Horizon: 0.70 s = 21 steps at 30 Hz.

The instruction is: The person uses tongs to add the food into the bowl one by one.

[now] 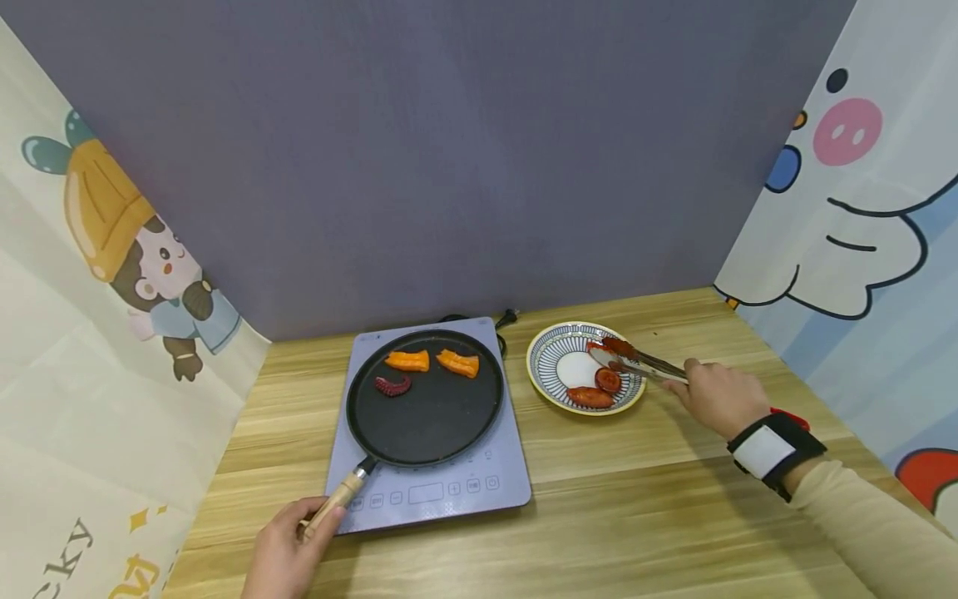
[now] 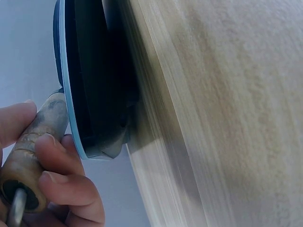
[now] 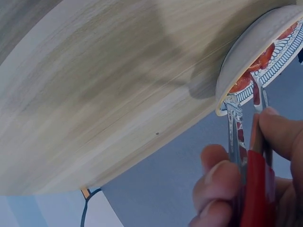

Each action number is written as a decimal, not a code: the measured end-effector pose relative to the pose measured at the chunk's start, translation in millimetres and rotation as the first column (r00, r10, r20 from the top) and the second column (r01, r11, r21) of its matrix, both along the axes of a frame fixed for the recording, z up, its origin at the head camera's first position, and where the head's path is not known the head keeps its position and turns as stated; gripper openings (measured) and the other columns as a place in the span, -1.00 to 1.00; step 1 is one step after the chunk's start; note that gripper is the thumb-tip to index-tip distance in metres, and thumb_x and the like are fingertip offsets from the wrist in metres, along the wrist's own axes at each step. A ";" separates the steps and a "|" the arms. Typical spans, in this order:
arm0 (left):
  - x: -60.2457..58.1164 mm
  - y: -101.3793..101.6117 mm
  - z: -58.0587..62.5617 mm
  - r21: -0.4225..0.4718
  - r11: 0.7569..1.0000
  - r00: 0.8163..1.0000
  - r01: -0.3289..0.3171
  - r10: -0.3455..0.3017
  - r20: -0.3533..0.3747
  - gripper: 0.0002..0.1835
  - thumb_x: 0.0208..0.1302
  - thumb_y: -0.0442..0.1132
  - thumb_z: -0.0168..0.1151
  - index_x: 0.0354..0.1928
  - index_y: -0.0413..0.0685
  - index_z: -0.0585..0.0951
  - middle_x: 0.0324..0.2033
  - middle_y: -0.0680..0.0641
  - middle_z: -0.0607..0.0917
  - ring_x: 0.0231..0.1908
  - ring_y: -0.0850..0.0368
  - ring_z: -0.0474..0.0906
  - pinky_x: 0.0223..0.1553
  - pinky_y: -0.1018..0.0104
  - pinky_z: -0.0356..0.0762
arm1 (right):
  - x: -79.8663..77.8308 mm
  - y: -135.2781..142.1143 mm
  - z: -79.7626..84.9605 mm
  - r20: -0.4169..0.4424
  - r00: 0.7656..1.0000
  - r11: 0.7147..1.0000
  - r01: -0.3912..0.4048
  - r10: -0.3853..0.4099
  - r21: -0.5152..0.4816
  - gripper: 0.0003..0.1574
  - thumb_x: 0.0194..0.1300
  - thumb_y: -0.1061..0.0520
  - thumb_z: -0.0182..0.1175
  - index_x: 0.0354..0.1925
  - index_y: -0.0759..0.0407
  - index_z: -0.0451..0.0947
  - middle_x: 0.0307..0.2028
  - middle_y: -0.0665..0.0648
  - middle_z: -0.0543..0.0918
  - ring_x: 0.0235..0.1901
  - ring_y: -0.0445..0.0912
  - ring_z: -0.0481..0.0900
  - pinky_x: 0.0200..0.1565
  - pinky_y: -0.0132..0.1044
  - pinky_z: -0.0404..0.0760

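My left hand (image 1: 288, 545) grips the wooden handle (image 1: 334, 503) of a flat black frying pan (image 1: 437, 428). Two orange food pieces (image 1: 458, 363) and a dark red curled piece like a tentacle (image 1: 393, 386) lie in the pan. At the right, my right hand (image 1: 724, 398) holds metal tongs (image 1: 654, 366) with a red grip (image 3: 258, 194). The tongs' tips are inside a patterned plate (image 1: 546, 345), at a dark reddish-brown food piece (image 1: 619, 347); whether they clamp it I cannot tell. A sausage-like piece (image 1: 590, 398) and a round red slice (image 1: 608, 380) lie nearby in the plate.
Under the pan is a light purple induction cooker (image 1: 503, 491) with touch controls along its front. A black plug and cord (image 1: 509, 317) lie behind it. The wooden table (image 1: 599, 499) meets a grey panel (image 1: 479, 166) at the back, with printed curtains on both sides.
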<state>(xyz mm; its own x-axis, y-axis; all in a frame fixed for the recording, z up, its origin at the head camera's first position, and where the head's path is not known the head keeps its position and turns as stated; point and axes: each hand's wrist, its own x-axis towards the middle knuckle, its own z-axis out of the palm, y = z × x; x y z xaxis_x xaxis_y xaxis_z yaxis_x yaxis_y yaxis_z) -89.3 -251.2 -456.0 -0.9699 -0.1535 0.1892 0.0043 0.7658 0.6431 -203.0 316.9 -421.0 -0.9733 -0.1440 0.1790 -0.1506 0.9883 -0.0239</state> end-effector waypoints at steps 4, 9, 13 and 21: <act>0.1 -0.1 -0.3 0.002 1.000 1.000 0.001 -0.001 -0.010 -0.73 0.08 0.01 0.27 -0.30 -0.01 0.61 -0.47 0.00 0.57 -0.57 0.21 0.31 -0.58 0.33 0.32 | 0.3 -0.4 0.5 -0.016 1.000 1.000 -0.005 0.005 0.002 -0.51 0.21 -0.16 0.09 -0.48 0.26 0.39 -0.78 0.09 0.37 -0.82 -0.07 0.28 -0.84 -0.14 0.25; 0.4 -0.3 -0.6 0.003 1.000 1.000 0.001 0.000 -0.016 -0.75 0.07 0.00 0.28 -0.30 0.00 0.61 -0.48 0.01 0.56 -0.58 0.22 0.31 -0.59 0.33 0.32 | 0.4 -1.2 -0.8 -0.020 1.000 1.000 -0.015 0.015 0.003 -0.53 0.22 -0.15 0.09 -0.49 0.25 0.38 -0.78 0.08 0.36 -0.82 -0.08 0.27 -0.83 -0.13 0.25; 0.3 -0.1 0.0 0.001 1.000 1.000 0.001 -0.001 -0.010 -0.74 0.08 0.01 0.27 -0.30 0.00 0.61 -0.48 0.01 0.56 -0.58 0.22 0.31 -0.59 0.33 0.32 | -0.5 -1.1 -2.7 -0.034 0.999 1.000 -0.027 0.027 0.002 -0.54 0.22 -0.14 0.09 -0.51 0.23 0.37 -0.78 0.07 0.35 -0.82 -0.08 0.27 -0.82 -0.12 0.26; 0.0 0.3 0.8 0.003 1.000 1.000 0.002 -0.002 0.002 -0.73 0.08 0.02 0.26 -0.29 0.00 0.61 -0.49 0.01 0.56 -0.57 0.21 0.32 -0.59 0.33 0.33 | -1.6 -0.4 -6.0 -0.058 0.997 0.999 -0.042 0.042 0.009 -0.55 0.23 -0.12 0.08 -0.54 0.22 0.35 -0.79 0.06 0.34 -0.83 -0.10 0.25 -0.82 -0.13 0.26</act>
